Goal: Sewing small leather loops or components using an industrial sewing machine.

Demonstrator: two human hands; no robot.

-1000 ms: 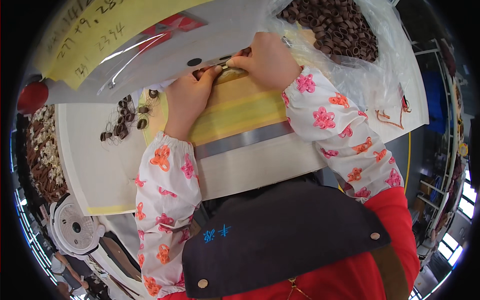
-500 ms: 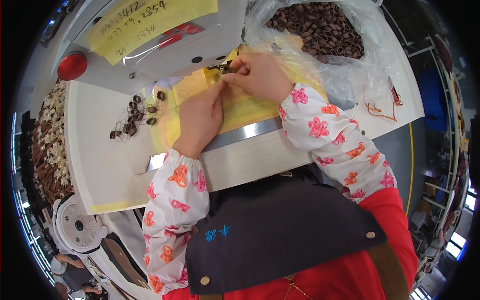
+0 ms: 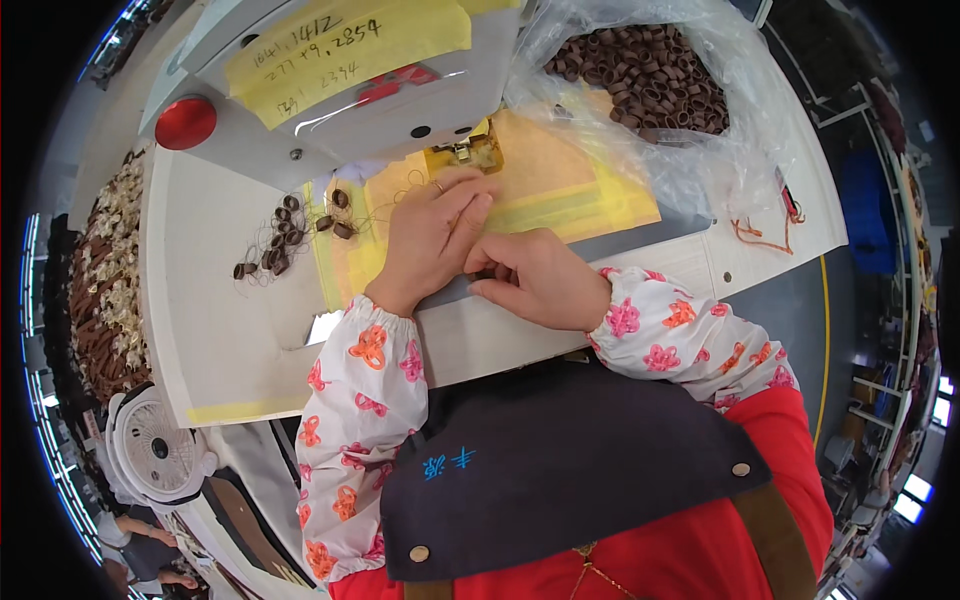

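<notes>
My left hand [image 3: 428,240] lies over the yellow-taped bed of a sewing machine [image 3: 340,100], fingers stretched out below the metal presser foot [image 3: 463,152]. No object shows in it. Lower and to its right, my right hand [image 3: 540,278] is closed in a pinch by the near edge of the taped bed. A small dark bit shows at its fingertips, mostly hidden, so I cannot make out what it is. Left of my left hand lie several brown loops [image 3: 285,235] tangled with loose dark threads.
A clear plastic bag [image 3: 740,165] full of brown loops [image 3: 660,85] lies at the back right. Near it are small snips [image 3: 790,205] with an orange cord [image 3: 765,238]. A red button [image 3: 186,122] sits on the machine's left. A white fan [image 3: 155,445] stands beyond the table's left edge.
Both hands have drawn back from the presser foot toward me, the right one farther, down to the near edge. The metal foot now shows uncovered. The view has shifted slightly.
</notes>
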